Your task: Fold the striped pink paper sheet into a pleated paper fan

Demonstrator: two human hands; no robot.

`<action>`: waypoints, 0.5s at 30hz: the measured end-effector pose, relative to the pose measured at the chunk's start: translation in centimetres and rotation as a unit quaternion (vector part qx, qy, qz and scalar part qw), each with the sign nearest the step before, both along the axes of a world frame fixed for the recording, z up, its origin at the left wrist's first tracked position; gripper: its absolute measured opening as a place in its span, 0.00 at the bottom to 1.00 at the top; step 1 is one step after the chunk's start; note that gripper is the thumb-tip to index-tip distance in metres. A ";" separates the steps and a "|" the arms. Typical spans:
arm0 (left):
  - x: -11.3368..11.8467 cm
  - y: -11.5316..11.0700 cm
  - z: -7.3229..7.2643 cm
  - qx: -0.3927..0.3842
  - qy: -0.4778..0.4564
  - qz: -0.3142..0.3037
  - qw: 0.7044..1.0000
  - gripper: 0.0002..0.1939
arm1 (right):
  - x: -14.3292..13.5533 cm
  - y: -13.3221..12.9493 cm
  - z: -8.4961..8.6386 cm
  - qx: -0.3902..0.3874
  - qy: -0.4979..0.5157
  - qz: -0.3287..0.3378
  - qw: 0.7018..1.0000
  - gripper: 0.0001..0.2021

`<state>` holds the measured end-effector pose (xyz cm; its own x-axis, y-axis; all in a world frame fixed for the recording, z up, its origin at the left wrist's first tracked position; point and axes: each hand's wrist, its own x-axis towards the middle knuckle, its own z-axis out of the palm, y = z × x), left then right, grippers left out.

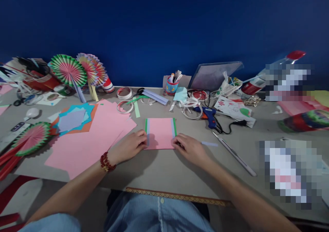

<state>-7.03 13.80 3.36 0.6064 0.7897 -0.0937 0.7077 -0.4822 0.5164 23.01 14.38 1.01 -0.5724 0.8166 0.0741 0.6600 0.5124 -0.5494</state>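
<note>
Head view: pink card (160, 133) with green side strips flat on grey worktop (159, 170), dead centre, just in front of person. Left hand (130, 146) pressing card's near-left corner, fingers curled onto edge, nothing clamped. Right hand (190, 149) on near-right corner, fingertips flat on card, grip loose, nothing clamped. Big pink sheets (87, 139) just left of card, touching left hand. Blue glue gun (209, 115) back right. Craft knife (233, 153) right of right hand. Paper fans (77, 69) far left by blue wall.
</note>
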 end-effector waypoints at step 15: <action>0.2 -0.1 0.2 0.007 0.020 -0.009 1.000 0.08 | 0.0 0.1 0.0 -0.008 0.003 0.001 1.000 0.08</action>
<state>-6.83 13.70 3.57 0.6159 0.7805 -0.1076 0.7193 -0.5013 0.4809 23.02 14.44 1.02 -0.5733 0.8168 0.0648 0.6554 0.5046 -0.5620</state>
